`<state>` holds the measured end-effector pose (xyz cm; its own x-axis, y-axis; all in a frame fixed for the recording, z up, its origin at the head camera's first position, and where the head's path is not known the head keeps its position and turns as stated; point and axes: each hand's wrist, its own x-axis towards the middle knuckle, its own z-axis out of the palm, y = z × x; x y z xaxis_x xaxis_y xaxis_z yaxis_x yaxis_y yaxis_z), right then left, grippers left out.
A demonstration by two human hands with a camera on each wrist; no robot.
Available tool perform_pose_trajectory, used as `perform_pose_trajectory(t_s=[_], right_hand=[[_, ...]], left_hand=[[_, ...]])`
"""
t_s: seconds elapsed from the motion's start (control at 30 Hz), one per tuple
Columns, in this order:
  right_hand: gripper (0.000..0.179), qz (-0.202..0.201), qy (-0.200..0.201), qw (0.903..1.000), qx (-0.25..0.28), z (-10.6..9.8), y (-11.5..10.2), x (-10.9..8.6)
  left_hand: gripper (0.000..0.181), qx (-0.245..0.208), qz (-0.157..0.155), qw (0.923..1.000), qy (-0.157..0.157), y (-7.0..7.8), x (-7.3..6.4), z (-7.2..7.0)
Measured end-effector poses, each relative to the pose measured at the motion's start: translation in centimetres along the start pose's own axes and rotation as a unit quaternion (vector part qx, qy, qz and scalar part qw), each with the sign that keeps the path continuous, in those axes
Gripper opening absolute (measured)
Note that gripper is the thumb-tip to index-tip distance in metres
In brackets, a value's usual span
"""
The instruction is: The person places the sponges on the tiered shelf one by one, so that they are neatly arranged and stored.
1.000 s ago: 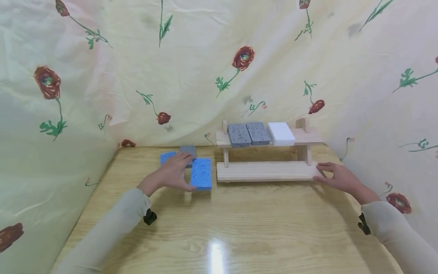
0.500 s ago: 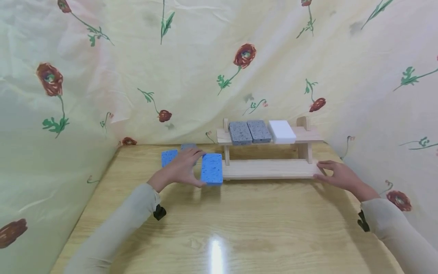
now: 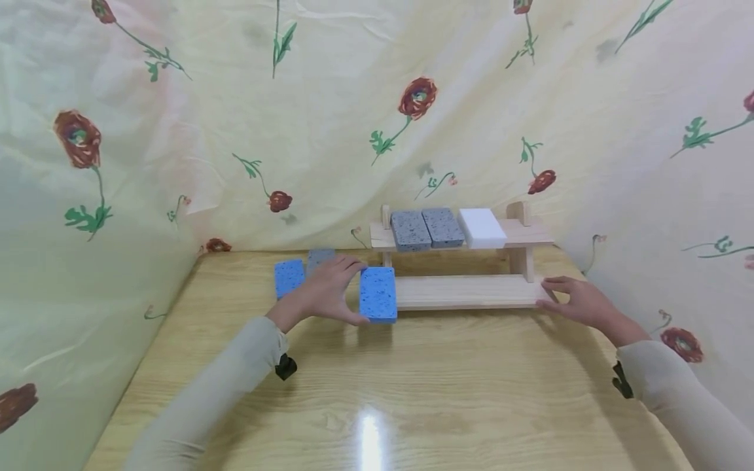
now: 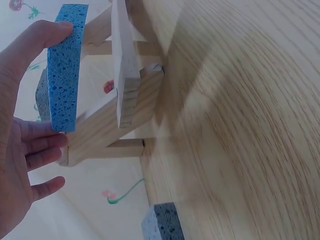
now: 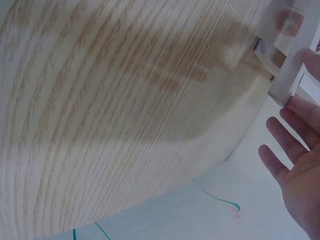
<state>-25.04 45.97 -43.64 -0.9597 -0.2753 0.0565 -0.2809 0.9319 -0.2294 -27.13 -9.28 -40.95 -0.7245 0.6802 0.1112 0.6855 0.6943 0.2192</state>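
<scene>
My left hand (image 3: 328,292) pinches a blue sponge (image 3: 378,294) by its short ends, thumb on the near end and fingers at the far one. In the left wrist view that sponge (image 4: 67,70) is held off the table, level with the shelf's end, while the lower fingers spread free. The sponge overlaps the left end of the lower board of a two-tier wooden shelf (image 3: 465,292). At the lower board's right end, my right hand (image 3: 580,302) grips the edge between thumb and forefinger; its other fingers extend loosely in the right wrist view.
Two grey sponges (image 3: 411,230) and a white sponge (image 3: 482,227) lie on the shelf's upper board. Left of the shelf, another blue sponge (image 3: 288,277) and a grey sponge (image 3: 319,260) lie on the wooden table (image 3: 459,386). Flowered cloth (image 3: 330,131) hangs behind and at both sides.
My left hand has carried the blue sponge to the right, from beside the shelf to in front of its lower board's left end. The right hand keeps its grip on the board.
</scene>
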Motion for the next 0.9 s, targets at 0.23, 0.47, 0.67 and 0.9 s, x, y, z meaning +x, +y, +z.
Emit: perform_pose_trajectory(t_s=[0.23, 0.47, 0.67, 0.9], right_hand=[[0.066, -0.008, 0.004, 0.9999, 0.008, -0.1, -0.2, -0.1], [0.066, -0.010, 0.000, 0.9999, 0.009, -0.2, 0.1, 0.0], [0.065, -0.015, 0.005, 0.9999, 0.006, -0.2, 0.2, 0.2], [0.065, -0.015, 0.000, 0.9999, 0.007, 0.0, 0.1, 0.2]], left_hand=[[0.114, 0.007, 0.007, 0.9999, -0.001, 1.0, 1.1, 0.2], [0.114, 0.027, 0.018, 0.9994, 0.010, 2.2, 2.7, 0.7], [0.115, 0.041, 0.025, 0.9988, 0.009, 3.4, 4.2, 1.1], [0.111, 0.048, 0.039, 0.9977, 0.028, 5.0, 6.0, 1.9]])
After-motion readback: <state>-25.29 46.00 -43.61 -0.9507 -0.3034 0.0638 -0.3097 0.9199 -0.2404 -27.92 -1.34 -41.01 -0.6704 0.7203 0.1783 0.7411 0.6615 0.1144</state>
